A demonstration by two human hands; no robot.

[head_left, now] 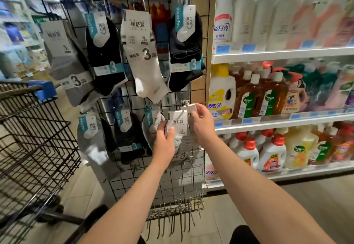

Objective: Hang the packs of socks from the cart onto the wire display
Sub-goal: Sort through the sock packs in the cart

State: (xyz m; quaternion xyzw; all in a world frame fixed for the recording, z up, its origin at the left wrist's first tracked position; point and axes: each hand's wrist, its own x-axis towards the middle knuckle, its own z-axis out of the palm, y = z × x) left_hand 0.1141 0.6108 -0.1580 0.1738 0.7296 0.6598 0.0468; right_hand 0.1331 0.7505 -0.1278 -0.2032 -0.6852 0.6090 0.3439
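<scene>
A grey pack of socks with a white card label is at the lower right of the black wire display. My left hand grips the pack's left side. My right hand pinches the top of a white card at a metal hook. Several packs hang on the display: a white pack, dark packs, and a grey pack at the left. The black wire cart stands at the left; I see no packs in the part shown.
White shelves to the right of the display hold detergent and disinfectant bottles. Several empty metal hooks stick out of the display's bottom rows. Wood-look floor lies below.
</scene>
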